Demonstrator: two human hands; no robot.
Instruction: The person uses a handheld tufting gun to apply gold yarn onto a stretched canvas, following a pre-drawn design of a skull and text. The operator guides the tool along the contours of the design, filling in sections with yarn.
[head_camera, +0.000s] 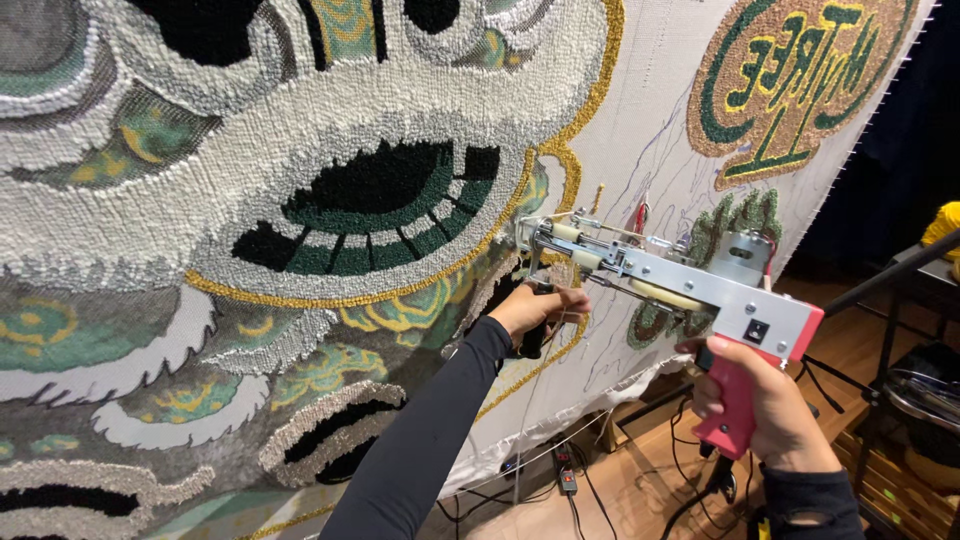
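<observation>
Tufting gun (680, 275) against rug canvas (640, 130), right hand (760, 400) clenched around pink grip, left hand (535, 310) wrapped on front handle.

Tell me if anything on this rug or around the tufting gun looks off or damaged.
Nothing looks damaged. The tufting gun sits nose-first against the backing cloth, right hand on its pink grip, left hand on the front handle. Only untidy bit: loose cables trailing on the floor below the frame.

Rug-tufting workshop: big stretched tufted rug (300, 230), tufting gun (680, 285), cables on floor (600, 490)
</observation>
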